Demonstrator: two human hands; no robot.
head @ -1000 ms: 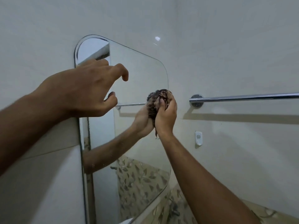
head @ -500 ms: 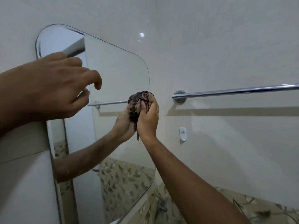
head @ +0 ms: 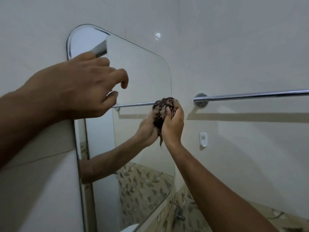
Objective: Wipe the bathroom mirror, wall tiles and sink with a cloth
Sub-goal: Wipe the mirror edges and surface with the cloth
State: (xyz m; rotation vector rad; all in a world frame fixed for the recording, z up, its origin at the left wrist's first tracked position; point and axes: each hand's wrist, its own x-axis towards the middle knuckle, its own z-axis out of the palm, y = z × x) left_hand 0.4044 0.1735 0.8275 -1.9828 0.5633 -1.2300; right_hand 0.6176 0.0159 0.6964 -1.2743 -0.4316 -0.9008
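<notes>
A frameless mirror [head: 143, 77] with rounded corners hangs on the pale tiled wall [head: 234, 39]. My right hand [head: 173, 126] grips a bunched dark brown cloth [head: 164, 106] and presses it against the mirror's right edge, at about mid height. Its reflection shows in the glass just to the left. My left hand [head: 80, 87] hovers in front of the mirror's upper left part, holding nothing, with fingers curled and apart. The sink is out of view.
A chrome towel bar [head: 250, 96] runs along the wall to the right of the mirror. A small white wall hook [head: 203, 138] sits below it. Leaf-patterned tiles [head: 187, 213] line the lower wall.
My right hand and the cloth stay pressed at the mirror's right edge. My left hand stays raised with little change. The view has swung left and then back right.
</notes>
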